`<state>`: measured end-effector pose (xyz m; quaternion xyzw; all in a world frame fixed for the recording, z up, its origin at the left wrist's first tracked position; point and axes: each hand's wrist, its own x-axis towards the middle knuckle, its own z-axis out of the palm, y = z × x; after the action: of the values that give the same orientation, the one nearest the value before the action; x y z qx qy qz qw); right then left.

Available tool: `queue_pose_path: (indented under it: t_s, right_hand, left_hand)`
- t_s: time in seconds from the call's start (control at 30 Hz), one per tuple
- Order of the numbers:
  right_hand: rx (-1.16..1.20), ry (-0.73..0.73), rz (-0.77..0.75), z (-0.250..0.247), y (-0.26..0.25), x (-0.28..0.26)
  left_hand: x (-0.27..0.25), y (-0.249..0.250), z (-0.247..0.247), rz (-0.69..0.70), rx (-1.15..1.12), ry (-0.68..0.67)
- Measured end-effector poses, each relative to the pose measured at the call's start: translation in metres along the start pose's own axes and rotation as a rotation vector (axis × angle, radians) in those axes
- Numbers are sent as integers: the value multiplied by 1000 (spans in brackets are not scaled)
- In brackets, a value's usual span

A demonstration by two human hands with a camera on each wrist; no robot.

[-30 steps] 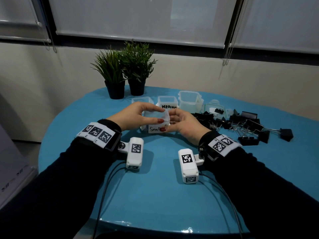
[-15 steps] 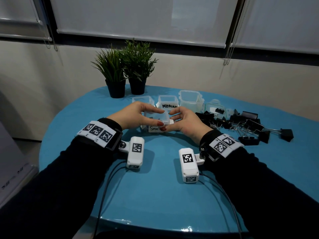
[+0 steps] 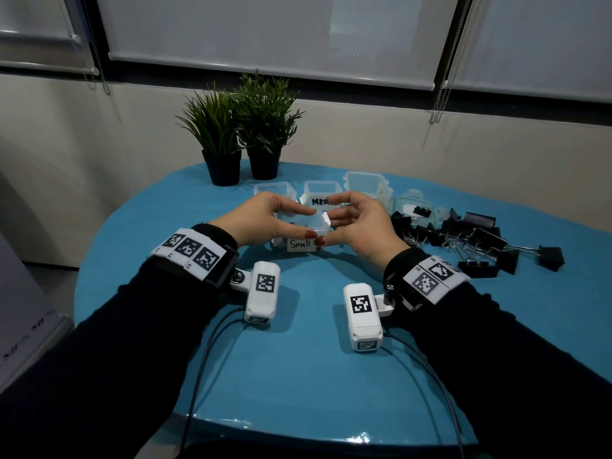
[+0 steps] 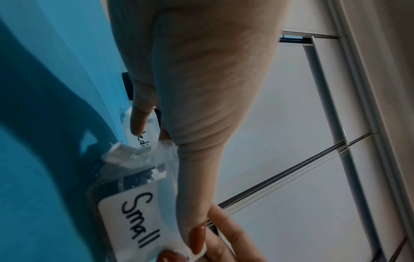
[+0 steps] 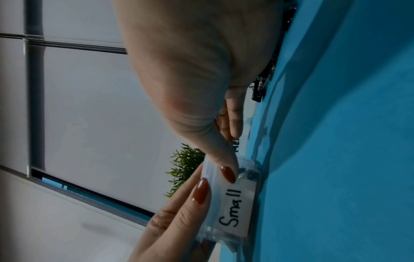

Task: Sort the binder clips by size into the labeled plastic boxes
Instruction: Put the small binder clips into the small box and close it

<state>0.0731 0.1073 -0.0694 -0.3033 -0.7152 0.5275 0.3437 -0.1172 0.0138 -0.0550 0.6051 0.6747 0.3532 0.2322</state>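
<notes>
The clear small box (image 3: pixel 299 243) with its "Small" label stands on the blue table (image 3: pixel 298 359), lid on, dark clips inside (image 4: pixel 134 180). My left hand (image 3: pixel 310 222) holds it from the left, thumb on the front rim and index finger reaching over the lid. My right hand (image 3: pixel 326 228) holds it from the right, thumb beside the left thumb and curled fingers at the right corner latch. Both thumbs show above the small box's label (image 5: pixel 233 209). The medium box (image 3: pixel 323 193) and a larger box (image 3: pixel 364 185) stand open just behind. Black binder clips (image 3: pixel 463 233) lie piled to the right.
Another clear box (image 3: pixel 273 188) stands at the back left of the row. A loose lid (image 3: pixel 414 207) with a clip on it lies beside the pile. Two potted plants (image 3: pixel 218 170) stand at the table's far edge. Cables trail from the wrist cameras toward me.
The fingers of both hands lay close over the small box's lid and have now lifted and spread apart. The thumbs stay at its front rim. The box has stayed in place.
</notes>
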Motion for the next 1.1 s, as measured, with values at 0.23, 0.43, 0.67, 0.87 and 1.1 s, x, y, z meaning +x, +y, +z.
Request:
queue_pose_path:
  t_s: [0.23, 0.43, 0.67, 0.87, 1.1]
  right_hand:
    - [-6, -82, 5, 5, -4, -3]
    - [-19, -206, 19, 10, 5, -3]
    - [-25, -184, 0, 8, 9, 3]
    - [-33, -181, -2, 7, 10, 3]
    - [47, -176, 46, 2, 13, 7]
  left_hand:
    - [-3, 2, 2, -6, -11, 24]
    - [-5, -3, 0, -27, 9, 28]
    - [-13, -6, -17, -218, 220, 2]
    - [-12, -10, -19, -143, -48, 40]
    - [-14, -5, -15, -220, -238, 140]
